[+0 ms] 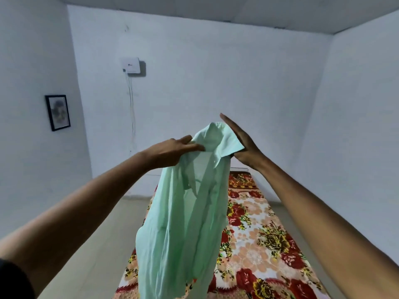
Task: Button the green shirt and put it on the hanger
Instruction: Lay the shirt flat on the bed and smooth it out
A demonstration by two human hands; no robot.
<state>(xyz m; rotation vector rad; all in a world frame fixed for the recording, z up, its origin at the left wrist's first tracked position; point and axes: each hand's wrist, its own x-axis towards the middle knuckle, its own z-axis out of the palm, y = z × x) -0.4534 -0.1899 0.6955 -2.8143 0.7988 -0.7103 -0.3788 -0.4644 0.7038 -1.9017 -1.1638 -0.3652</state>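
While hands [207, 145] lift it, shirt [183, 223] overhangs bed edge [133, 258]

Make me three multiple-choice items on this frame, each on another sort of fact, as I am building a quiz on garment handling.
1. Where is the green shirt?
A. Flat on the bed
B. Held up in the air over the bed's edge
C. On a wall hook

2. What colours is the bedspread?
A. Plain blue
B. Red, yellow and peach flowers on white
C. Black stripes

3. How is the right hand?
A. Fingers straight, flat against the collar
B. In a fist
C. Hanging down idle

Answers: 1 B, the shirt hangs from both hands, the left hand gripping it near the collar; 2 B, the floral print shows; 3 A, its fingers point straight up beside the collar.
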